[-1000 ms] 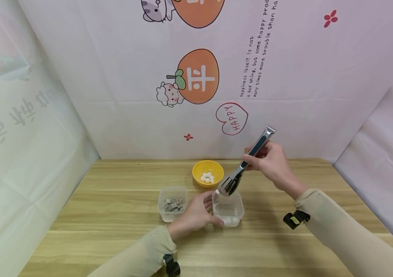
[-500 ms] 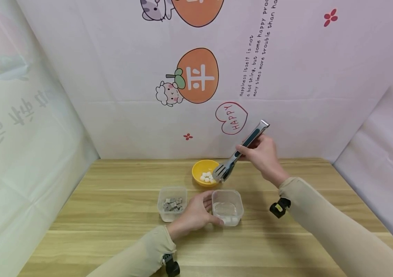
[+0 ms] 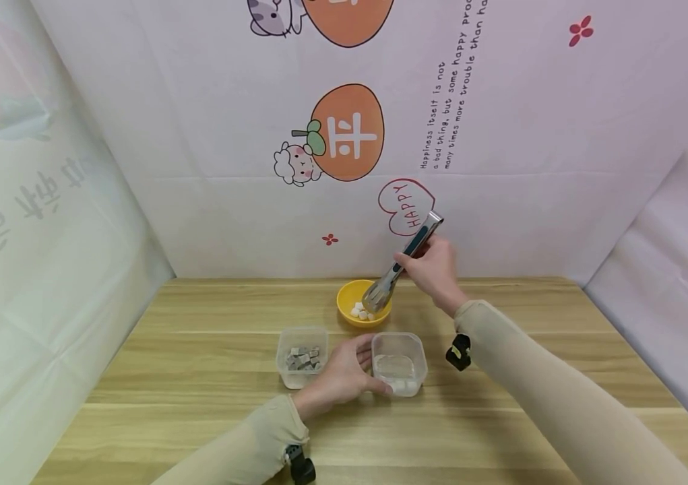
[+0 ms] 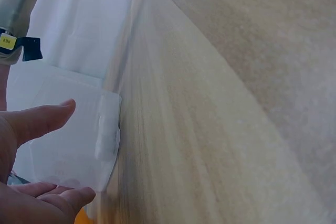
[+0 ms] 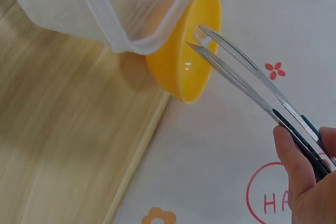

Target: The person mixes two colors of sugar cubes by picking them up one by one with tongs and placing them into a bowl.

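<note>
Before white printed cloth [image 3: 228, 222], wood-grain table [image 3: 198, 367] had clear plastic box [image 3: 297, 382] of grey cubes [image 3: 304, 359], left hand [image 3: 342, 377], thumb apart from fingers, yellow round bowl [image 3: 348, 295] of white pieces [image 3: 360, 310], second clear box [image 3: 398, 367] touching that hand, silver metal tongs [image 3: 415, 243] at bowl clamped in right hand [image 3: 434, 271].

Beige sleeves [image 3: 556, 404] bear black wrist cameras [image 3: 458, 352], one yellow-labelled.
</note>
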Demonstrator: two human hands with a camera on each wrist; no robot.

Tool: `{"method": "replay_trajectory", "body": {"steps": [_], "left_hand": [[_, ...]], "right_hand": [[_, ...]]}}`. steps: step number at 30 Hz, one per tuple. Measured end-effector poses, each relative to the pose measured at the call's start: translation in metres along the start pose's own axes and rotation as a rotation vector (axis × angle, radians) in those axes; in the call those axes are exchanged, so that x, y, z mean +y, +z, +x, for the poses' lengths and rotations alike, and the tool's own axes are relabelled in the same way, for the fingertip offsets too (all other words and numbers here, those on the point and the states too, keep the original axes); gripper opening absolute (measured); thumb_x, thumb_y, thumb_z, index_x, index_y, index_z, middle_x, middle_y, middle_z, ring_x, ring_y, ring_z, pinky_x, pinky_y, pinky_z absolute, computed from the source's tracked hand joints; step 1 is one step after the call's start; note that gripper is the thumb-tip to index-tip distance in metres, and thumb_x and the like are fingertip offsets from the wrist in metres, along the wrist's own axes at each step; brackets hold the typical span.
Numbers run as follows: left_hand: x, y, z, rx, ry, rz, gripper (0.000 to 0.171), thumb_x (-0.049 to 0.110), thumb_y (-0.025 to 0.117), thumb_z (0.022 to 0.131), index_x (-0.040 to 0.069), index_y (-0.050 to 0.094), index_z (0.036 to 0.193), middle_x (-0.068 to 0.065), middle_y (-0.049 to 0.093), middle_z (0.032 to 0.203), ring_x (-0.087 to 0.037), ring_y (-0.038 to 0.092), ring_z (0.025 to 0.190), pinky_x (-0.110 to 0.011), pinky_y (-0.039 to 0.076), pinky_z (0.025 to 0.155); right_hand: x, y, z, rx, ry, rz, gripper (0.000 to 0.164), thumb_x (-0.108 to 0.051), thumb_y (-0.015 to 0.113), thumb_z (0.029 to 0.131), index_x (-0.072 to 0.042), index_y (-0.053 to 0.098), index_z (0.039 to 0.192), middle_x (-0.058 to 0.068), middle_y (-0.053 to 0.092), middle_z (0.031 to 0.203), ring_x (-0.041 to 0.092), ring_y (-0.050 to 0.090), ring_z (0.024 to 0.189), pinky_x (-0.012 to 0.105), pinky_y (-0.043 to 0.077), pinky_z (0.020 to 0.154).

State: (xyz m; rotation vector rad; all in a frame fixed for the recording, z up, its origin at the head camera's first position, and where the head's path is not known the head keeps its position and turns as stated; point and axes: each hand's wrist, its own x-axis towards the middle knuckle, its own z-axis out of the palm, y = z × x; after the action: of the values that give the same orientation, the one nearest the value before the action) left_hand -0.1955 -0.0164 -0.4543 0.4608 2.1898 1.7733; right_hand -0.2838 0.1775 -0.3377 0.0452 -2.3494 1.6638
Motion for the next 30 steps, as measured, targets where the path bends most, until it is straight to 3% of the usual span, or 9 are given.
{"method": "replay_trajectory", "body": {"steps": [15, 23, 30], "left_hand": [[0.002, 0.001, -0.001, -0.011, 0.006, -0.005, 0.098, -0.007, 0.095, 0.067, -0.005, 0.048, 0.152, -0.021, 0.050, 0.156, -0.035, 0.050, 0.142, -0.039, 0.043, 0.118], [0.001, 0.001, -0.001, -0.012, 0.009, -0.015, 0.098, -0.008, 0.094, 0.066, -0.004, 0.048, 0.152, -0.021, 0.049, 0.156, -0.036, 0.050, 0.142, -0.039, 0.042, 0.118], [0.000, 0.001, -0.001, -0.006, -0.001, -0.023, 0.098, -0.007, 0.094, 0.067, -0.003, 0.047, 0.153, -0.021, 0.048, 0.157, -0.036, 0.049, 0.143, -0.041, 0.040, 0.120]], "right_hand": [[0.009, 0.010, 0.001, 0.026, 0.010, -0.053, 0.024, -0.005, 0.078, 0.094, 0.005, 0.061, 0.107, 0.020, 0.068, 0.096, 0.042, 0.073, 0.087, 0.030, 0.067, 0.067], [0.000, -0.005, -0.005, 0.020, 0.001, -0.005, 0.036, -0.003, 0.076, 0.094, 0.011, 0.059, 0.122, 0.024, 0.067, 0.103, 0.041, 0.071, 0.093, 0.028, 0.066, 0.068], [-0.013, -0.024, -0.020, 0.008, -0.057, -0.021, 0.031, -0.004, 0.078, 0.093, 0.010, 0.060, 0.115, 0.021, 0.067, 0.099, 0.029, 0.069, 0.085, 0.030, 0.067, 0.070]]}}
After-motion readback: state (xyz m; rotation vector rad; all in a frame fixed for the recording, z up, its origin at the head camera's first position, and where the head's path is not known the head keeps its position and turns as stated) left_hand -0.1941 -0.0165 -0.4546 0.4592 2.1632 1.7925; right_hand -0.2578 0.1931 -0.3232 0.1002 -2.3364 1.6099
